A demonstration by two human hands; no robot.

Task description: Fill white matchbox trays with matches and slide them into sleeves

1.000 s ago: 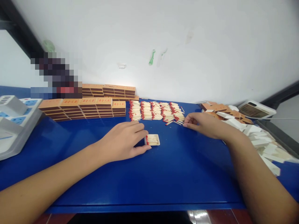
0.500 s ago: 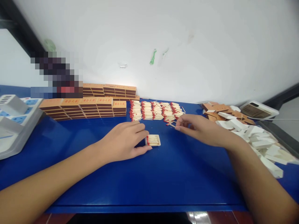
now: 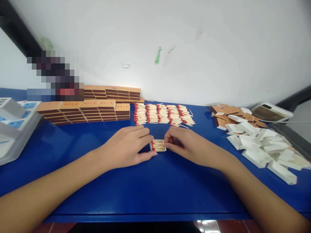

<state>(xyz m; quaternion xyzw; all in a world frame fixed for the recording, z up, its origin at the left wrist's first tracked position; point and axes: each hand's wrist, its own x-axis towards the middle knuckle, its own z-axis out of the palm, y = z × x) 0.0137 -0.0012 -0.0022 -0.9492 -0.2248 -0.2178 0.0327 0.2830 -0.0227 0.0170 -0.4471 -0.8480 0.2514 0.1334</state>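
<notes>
A small white matchbox tray [image 3: 158, 150] lies on the blue table, filled with red-headed matches [image 3: 159, 145]. My left hand [image 3: 131, 145] holds the tray's left end between thumb and fingers. At its right end my right hand [image 3: 178, 142] is closed in a pinch on a match, whose stick reaches over the tray; the fingertips hide its end. Behind the hands, several bundles of loose matches [image 3: 162, 114] lie side by side, red heads to the left.
Stacked orange matchboxes [image 3: 97, 111] stand at the back left, near a power strip [image 3: 19, 129]. On the right lie a pile of white trays [image 3: 264, 142], orange sleeves [image 3: 228, 111] and a phone [image 3: 272, 111]. A wall [image 3: 194, 48] rises behind the table.
My right hand has moved left and toward me, from the loose matches to the tray's right end, with a match in its pinch. My left hand has kept its hold on the tray.
</notes>
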